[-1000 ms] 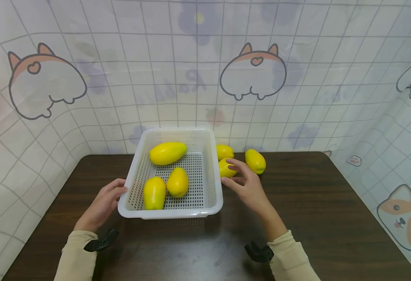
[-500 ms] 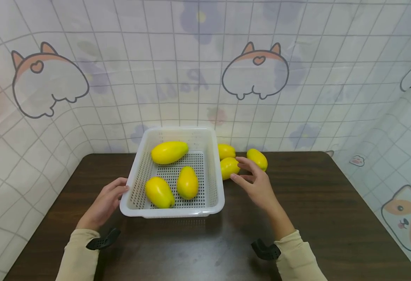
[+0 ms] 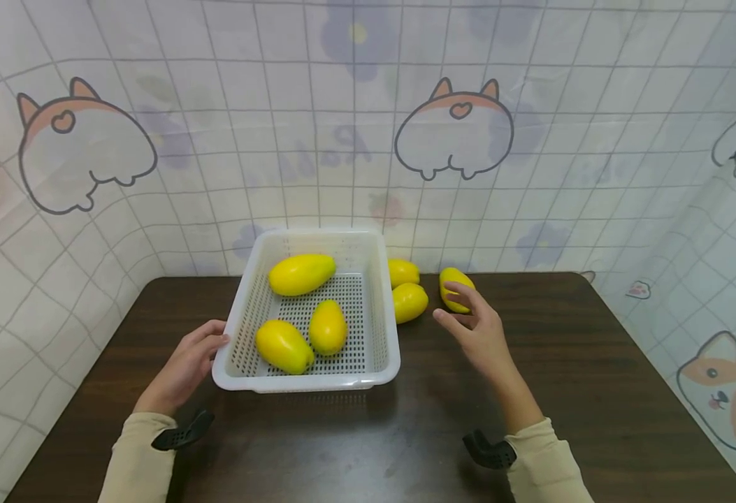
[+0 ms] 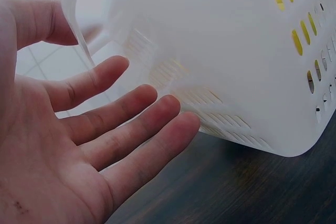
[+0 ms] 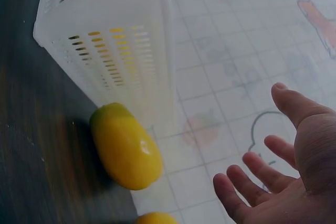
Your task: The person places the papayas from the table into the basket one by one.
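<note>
A white perforated plastic basket (image 3: 381, 342) stands on the table with three yellow mangoes inside: a long one (image 3: 301, 274) at the back, two shorter ones, front left (image 3: 284, 347) and centre (image 3: 328, 328). My left hand (image 3: 182, 367) holds the basket's left side, thumb over the rim and fingers along the outer wall (image 4: 184, 40). My right hand (image 3: 477, 335) is right of the basket, fingers spread and loosely bent, holding nothing. Its fingertips overlap the far right mango (image 3: 452, 279) in the head view; contact cannot be told. A mango (image 5: 126, 148) lies by the basket's right wall.
Behind that mango, another yellow mango (image 3: 403, 272) lies partly hidden by the basket wall. The dark wooden table (image 3: 317, 454) ends at the back against a grid-patterned cloth (image 3: 248, 126) with dog drawings.
My right hand has moved right, away from the mango beside the basket, towards the far right one. Inside the basket the two front mangoes have shifted and turned. My left hand stays at the basket.
</note>
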`<state>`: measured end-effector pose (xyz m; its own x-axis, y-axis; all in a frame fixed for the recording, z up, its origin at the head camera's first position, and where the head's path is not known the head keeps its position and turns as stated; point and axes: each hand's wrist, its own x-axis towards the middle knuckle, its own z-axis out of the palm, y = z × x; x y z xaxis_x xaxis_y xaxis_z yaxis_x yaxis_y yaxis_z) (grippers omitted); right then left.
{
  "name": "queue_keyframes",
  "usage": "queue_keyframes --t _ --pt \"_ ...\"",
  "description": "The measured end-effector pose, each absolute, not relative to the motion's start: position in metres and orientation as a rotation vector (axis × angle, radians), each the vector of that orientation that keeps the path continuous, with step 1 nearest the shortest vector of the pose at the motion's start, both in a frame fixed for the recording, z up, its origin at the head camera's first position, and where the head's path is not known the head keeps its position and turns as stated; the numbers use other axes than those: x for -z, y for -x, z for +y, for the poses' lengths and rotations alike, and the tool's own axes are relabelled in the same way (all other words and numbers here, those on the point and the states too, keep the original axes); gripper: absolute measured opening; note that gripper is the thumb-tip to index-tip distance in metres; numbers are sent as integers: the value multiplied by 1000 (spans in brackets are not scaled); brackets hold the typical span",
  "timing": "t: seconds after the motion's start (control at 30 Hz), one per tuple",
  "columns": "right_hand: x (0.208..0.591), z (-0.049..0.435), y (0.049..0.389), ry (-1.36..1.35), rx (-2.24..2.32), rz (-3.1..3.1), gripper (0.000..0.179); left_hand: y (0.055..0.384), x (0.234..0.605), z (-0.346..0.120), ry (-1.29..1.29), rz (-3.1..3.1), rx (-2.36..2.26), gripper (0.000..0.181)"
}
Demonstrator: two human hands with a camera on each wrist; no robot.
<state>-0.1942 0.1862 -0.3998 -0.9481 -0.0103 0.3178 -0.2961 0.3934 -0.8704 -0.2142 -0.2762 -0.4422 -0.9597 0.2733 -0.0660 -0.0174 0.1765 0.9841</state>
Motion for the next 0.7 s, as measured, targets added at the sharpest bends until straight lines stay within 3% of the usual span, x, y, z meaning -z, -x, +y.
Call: queue_keyframes --t 0.7 --pt "405 197 194 -205 -1511 -2383 49 213 443 -278 -236 2225 -1852 36"
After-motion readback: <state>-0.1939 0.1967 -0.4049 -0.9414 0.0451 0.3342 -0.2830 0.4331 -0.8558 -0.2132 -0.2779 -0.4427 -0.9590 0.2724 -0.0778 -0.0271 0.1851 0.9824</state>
